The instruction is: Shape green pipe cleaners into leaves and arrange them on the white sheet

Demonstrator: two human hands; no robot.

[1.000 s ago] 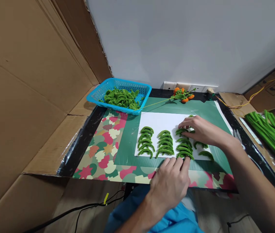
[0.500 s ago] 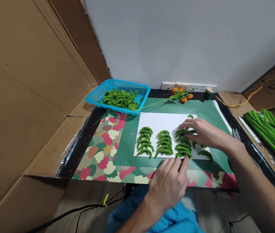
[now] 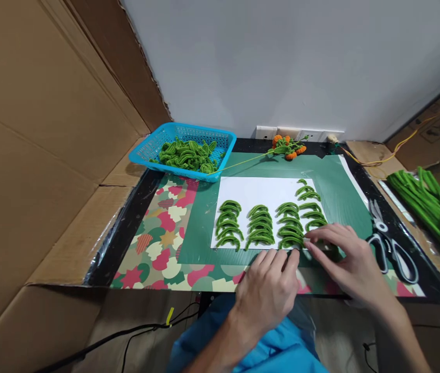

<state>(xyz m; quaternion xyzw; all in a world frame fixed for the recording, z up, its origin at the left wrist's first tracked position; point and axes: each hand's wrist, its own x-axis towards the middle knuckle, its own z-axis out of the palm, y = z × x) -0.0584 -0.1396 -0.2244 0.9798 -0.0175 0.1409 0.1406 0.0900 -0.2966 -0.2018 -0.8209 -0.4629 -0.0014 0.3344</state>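
Observation:
Curved loops of fuzzy green chenille stem (image 3: 259,224) lie in columns on a white sheet of paper (image 3: 258,191). My left hand (image 3: 268,282) rests palm down at the mat's front edge, fingers extended side by side, fingertips by the paper's lower border. Over the paper's lower right corner is my right hand (image 3: 350,259), its thumb and index fingertips slightly apart beside the third column's bottom loops (image 3: 290,242). I see nothing held between them. This hand partly covers the lower end of the rightmost column (image 3: 313,215).
A blue basket (image 3: 227,137) with more green loops stands back left. Behind the paper lies a stem with orange pieces (image 3: 290,155). Scissors (image 3: 381,226) and a bundle of green chenille stems (image 3: 429,207) are on the right. Below the paper is a green mat (image 3: 196,228).
My right hand has moved from the upper right columns down toward the paper's lower right corner. The rightmost column's upper loops and the scissors are now uncovered. My left hand has barely moved.

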